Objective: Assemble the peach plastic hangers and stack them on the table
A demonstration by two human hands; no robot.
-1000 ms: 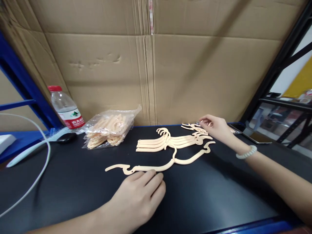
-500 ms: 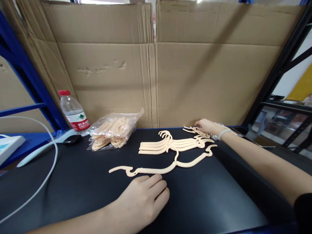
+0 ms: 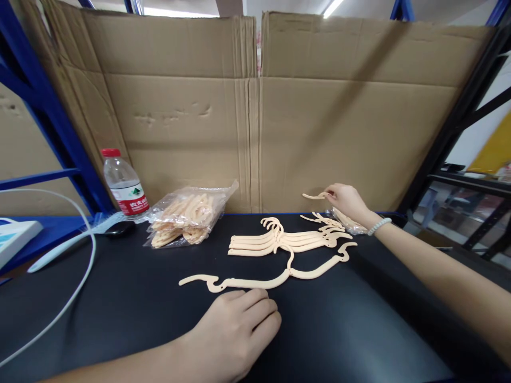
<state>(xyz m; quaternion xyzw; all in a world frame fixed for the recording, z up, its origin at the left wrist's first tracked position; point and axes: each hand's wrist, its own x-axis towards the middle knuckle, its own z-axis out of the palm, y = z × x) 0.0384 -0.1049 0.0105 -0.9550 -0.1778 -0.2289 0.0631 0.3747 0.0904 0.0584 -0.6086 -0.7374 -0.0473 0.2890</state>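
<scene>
My left hand [image 3: 239, 330] rests on the table just in front of a beige folding clothes hanger [image 3: 255, 283]. Its fingers are curled and together; what they hold, if anything, is hidden. The hanger lies spread out, a central hook piece between two arms with curved ends. My right hand [image 3: 345, 201], raised at the back right, pinches a curved beige hanger piece [image 3: 313, 196] whose thin end points left. Under it lie several loose hanger pieces [image 3: 329, 221]. Between the hands, a stack of beige hangers [image 3: 253, 243] lies with hooks toward the back.
A clear bag of beige pieces [image 3: 187, 215] stands back left, beside a red-capped water bottle [image 3: 126, 186] and a dark mouse-like object [image 3: 120, 229]. Another plastic bag [image 3: 351, 222] lies below my right hand. A white cable [image 3: 85, 271] loops at left. Cardboard [image 3: 179, 117] walls the back.
My right hand has lifted from the loose pieces at the back right, and a curved hanger piece now shows in its fingers. My left hand stays almost where it was.
</scene>
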